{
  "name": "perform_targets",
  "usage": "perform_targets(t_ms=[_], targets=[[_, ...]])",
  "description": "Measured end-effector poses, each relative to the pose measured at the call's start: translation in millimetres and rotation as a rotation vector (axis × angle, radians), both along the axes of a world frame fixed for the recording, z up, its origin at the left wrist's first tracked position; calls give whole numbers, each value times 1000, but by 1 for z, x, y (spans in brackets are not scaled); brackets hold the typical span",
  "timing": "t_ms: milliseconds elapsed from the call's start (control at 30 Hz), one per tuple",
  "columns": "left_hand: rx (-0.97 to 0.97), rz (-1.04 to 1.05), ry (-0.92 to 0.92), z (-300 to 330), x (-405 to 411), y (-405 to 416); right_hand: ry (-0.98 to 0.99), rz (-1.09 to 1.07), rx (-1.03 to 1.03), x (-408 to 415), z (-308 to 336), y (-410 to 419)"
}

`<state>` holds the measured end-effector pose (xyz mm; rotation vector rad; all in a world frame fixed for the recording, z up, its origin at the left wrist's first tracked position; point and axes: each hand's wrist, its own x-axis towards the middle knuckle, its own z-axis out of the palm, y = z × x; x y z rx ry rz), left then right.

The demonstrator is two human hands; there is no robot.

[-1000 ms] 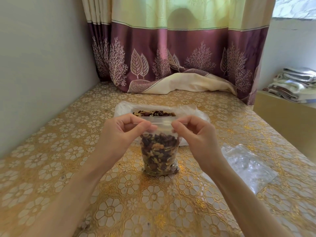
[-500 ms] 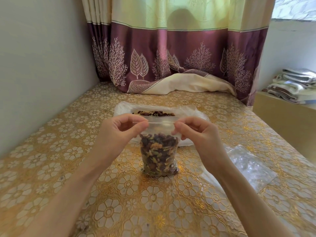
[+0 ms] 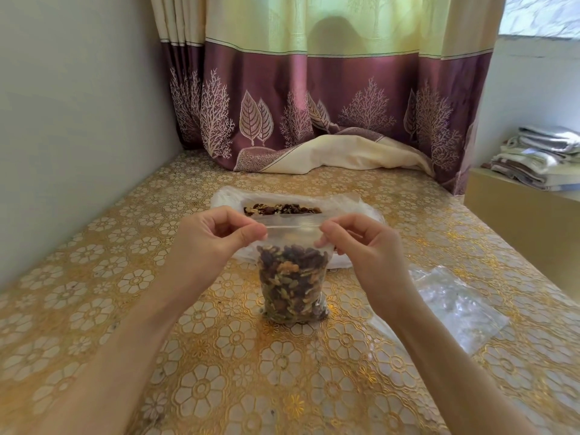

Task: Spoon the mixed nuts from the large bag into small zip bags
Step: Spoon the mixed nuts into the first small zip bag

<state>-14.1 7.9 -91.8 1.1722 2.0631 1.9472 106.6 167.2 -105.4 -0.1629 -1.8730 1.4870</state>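
Small zip bag (image 3: 293,277) top pinched by both hands' fingers (image 3: 251,235).

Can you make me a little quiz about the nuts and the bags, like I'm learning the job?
1. True or false: the small zip bag standing on the table has nuts in it.
2. What grips the bag's top strip? A) left hand only B) both hands, with the right hand C) neither
3. Fill in: the empty clear bags lie to the ____ of the filled one.

Key: 1 true; 2 B; 3 right
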Motion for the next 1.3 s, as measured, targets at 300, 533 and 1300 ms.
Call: perform_targets(t_ms=[300,533,1300], targets=[[-57,-86,47,0,2,-2,-40,82,-10,0,1,2],[-55,-58,100,5,8,-3,-48,120,8,1,3,2],[-86,-86,117,0,13,4,-46,85,109,2,10,-9]])
